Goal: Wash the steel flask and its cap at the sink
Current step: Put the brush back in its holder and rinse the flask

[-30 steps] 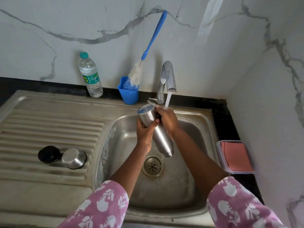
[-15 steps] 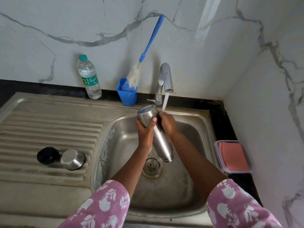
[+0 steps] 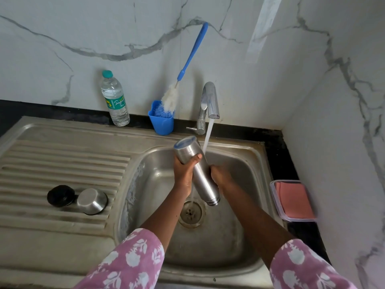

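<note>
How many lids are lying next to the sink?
2. A black lid and a steel cap sit side by side on the ridged draining board, left of the basin. None seem hidden.

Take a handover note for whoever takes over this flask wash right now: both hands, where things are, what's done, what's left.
Left hand grips the steel flask near its base; right hand grips its middle.
Flask is tilted mouth-down over the sink, under the running tap.
Steel cap and black stopper lie on the drainboard.
Done: cap off, flask under the water.
Left: finish the flask, wash the cap; bottle brush stands in its blue cup.
</note>
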